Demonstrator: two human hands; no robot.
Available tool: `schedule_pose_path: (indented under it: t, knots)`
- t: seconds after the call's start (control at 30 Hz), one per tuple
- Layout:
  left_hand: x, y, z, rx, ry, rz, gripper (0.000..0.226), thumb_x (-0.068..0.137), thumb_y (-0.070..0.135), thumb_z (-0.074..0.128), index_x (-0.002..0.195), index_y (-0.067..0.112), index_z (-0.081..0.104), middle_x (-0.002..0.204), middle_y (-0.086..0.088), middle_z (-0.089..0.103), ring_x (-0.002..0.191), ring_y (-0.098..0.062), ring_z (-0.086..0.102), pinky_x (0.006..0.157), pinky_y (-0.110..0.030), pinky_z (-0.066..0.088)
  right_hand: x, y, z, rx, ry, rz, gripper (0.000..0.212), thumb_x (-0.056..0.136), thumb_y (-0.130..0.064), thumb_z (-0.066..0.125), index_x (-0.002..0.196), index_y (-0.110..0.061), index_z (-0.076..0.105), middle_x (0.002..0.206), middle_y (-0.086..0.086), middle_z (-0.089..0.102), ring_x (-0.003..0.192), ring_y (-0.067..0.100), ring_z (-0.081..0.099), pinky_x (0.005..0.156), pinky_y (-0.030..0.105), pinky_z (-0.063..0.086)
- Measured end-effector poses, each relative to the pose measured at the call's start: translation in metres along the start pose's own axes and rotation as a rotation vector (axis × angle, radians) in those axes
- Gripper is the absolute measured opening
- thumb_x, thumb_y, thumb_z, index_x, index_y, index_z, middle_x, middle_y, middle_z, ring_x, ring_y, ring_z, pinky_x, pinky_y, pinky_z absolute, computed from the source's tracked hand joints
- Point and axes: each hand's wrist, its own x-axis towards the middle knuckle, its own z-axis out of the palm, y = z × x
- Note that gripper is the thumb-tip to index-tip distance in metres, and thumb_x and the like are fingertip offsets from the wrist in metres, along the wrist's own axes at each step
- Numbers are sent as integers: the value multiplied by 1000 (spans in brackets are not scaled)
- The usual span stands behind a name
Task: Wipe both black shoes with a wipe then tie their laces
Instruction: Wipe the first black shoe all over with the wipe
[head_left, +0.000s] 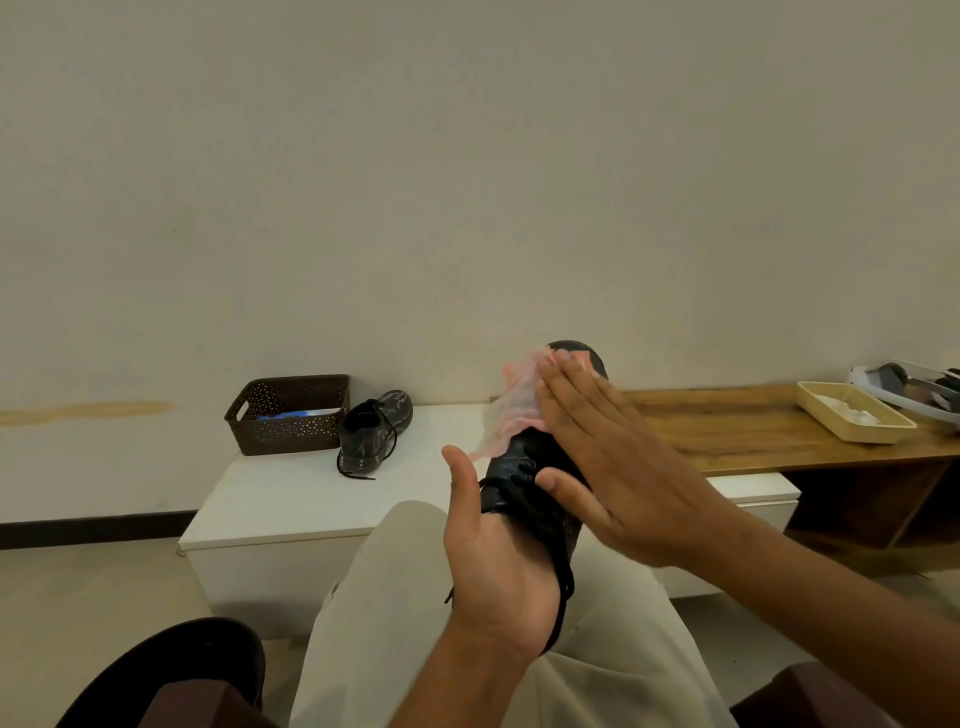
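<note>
My left hand (498, 556) grips one black shoe (540, 467) from below at its heel end, holding it up over my lap with the toe pointing away. Its laces hang loose beside my palm. My right hand (618, 462) lies flat with straight fingers along the shoe's upper and presses a thin pink wipe (511, 410) against the toe. Part of the wipe hangs free on the left side. The second black shoe (375, 428) stands on the white bench (291, 499), its untied lace trailing onto the bench top.
A brown perforated basket (289, 413) holding a blue packet sits left of the second shoe. To the right runs a wooden shelf (727, 426) with a cream tray (852, 410) and a white device (904, 387). My trouser leg (384, 623) and a dark shoe (171, 670) are below.
</note>
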Motion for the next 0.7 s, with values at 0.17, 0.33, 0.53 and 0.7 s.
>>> schedule_pose_path:
  t: [0.17, 0.33, 0.53, 0.7]
  knots:
    - [2, 12, -4, -30, -50, -22, 94, 88, 80, 36, 152, 10, 35, 154, -18, 39, 145, -34, 34, 124, -50, 9, -24, 2, 10, 55, -23, -77, 76, 109, -52, 31, 164, -7, 5, 174, 8, -5, 161, 22, -4, 129, 40, 7]
    - [-1, 10, 0, -79, -70, -76, 95, 89, 78, 38, 152, 7, 34, 154, -21, 37, 145, -36, 33, 124, -48, 9, -19, 21, 3, 128, 40, 71, 80, 107, -58, 24, 164, -6, 1, 173, 6, -8, 160, 19, -8, 130, 42, 10]
    - [-5, 14, -3, -75, -13, -92, 95, 88, 79, 39, 147, 5, 43, 150, -20, 45, 140, -35, 42, 123, -48, 17, -3, -5, 6, 106, 14, 7, 78, 107, -56, 23, 164, -7, 0, 173, 6, -11, 160, 21, -11, 130, 46, 8]
    - [-2, 25, -10, -66, 4, -81, 98, 88, 79, 40, 150, 2, 36, 152, -23, 41, 142, -38, 38, 123, -50, 14, -32, -6, 20, 210, 8, 11, 77, 108, -51, 32, 164, -8, 3, 174, 3, -8, 161, 20, -4, 129, 45, 13]
